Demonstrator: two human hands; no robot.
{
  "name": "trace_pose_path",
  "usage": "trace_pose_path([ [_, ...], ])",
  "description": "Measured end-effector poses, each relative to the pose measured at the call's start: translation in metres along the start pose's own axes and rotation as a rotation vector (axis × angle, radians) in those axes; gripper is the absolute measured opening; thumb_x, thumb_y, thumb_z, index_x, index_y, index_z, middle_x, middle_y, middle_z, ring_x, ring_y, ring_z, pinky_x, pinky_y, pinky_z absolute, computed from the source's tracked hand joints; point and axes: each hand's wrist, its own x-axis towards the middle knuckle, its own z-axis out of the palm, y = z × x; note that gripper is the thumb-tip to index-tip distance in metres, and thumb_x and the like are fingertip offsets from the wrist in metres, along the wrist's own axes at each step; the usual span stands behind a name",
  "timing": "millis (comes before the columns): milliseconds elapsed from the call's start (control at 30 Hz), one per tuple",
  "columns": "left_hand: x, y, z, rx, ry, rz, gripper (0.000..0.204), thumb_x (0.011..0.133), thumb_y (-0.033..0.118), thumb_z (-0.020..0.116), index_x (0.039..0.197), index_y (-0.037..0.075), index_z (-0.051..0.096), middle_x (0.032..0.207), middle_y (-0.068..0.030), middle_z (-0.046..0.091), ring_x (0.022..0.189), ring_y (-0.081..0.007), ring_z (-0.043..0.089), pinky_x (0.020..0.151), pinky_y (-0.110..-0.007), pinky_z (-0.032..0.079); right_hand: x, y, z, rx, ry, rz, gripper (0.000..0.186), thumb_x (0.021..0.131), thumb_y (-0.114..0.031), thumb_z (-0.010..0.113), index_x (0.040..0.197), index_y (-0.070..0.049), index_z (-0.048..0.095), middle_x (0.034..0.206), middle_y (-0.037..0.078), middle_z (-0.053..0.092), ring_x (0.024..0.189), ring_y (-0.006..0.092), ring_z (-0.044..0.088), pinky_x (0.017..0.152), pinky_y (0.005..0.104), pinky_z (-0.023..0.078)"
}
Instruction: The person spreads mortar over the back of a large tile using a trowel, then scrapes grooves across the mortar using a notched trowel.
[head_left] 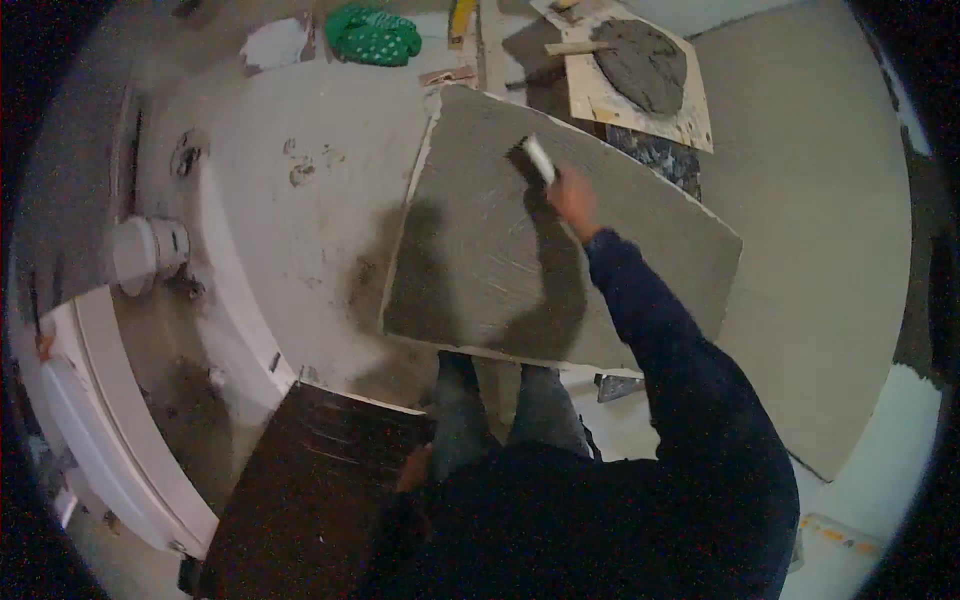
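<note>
My right hand (573,203) is closed around a brush (540,158), which has a pale, flat body and what looks like dark bristles. It is over the upper middle of a grey, plaster-coated slab (480,240) with pale edges. Curved stroke marks run across the slab's coating, and shadows fall over its lower half. My left hand (415,468) hangs low beside my left leg, close to a dark brown panel (330,445). Its fingers are too dim to make out.
At the far right a board (700,110) carries a mound of grey mortar (645,70) and a wooden-handled tool (575,48). A green dotted cloth (375,37) lies at the back. On the left are a white bucket (150,252) and a white door-like panel (125,440).
</note>
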Motion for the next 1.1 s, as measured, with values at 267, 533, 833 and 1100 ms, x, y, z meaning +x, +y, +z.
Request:
trace_pose_path([
  [267,-0.029,0.012,-0.024,0.128,0.102,0.217,0.048,0.091,0.039,0.042,0.119,0.000,0.047,0.113,-0.0212,0.053,0.106,-0.0370,0.048,0.088,-0.043,0.039,0.017,0.003,0.054,-0.160,0.008,-0.299,0.019,0.071,-0.012,0.058,0.090,-0.012,0.059,0.079,0.013,0.061,0.079,0.0316,0.060,0.066,0.0431,0.047],
  [533,-0.009,0.067,-0.024,0.314,-0.223,0.098,0.042,0.094,0.028,0.036,0.126,0.002,0.043,0.126,-0.0212,0.045,0.117,-0.0337,0.043,0.097,-0.040,0.035,-0.169,0.118,-0.058,-0.030,-0.762,-0.176,0.026,0.074,-0.013,0.058,0.100,-0.013,0.062,0.098,0.011,0.062,0.094,0.0295,0.057,0.078,0.0398,0.048],
  [833,0.022,0.116,-0.004,0.488,-0.222,0.188,0.050,0.096,0.038,0.029,0.128,0.002,0.043,0.119,-0.0201,0.052,0.111,-0.0328,0.049,0.096,-0.039,0.037,-0.273,0.349,-0.145,-0.048,0.032,0.981,0.037,0.078,-0.019,0.060,0.113,-0.008,0.053,0.099,0.018,0.060,0.084,0.0345,0.059,0.070,0.0424,0.048],
  [1100,0.039,0.282,0.035,0.404,-0.235,-0.450,0.067,0.087,0.056,0.034,0.125,0.002,0.047,0.111,-0.0176,0.058,0.104,-0.0286,0.054,0.089,-0.038,0.039,-0.292,0.185,-0.070,0.061,-0.131,0.545,0.030,0.071,-0.017,0.063,0.101,-0.011,0.058,0.082,0.014,0.061,0.077,0.0318,0.062,0.065,0.0427,0.048],
])
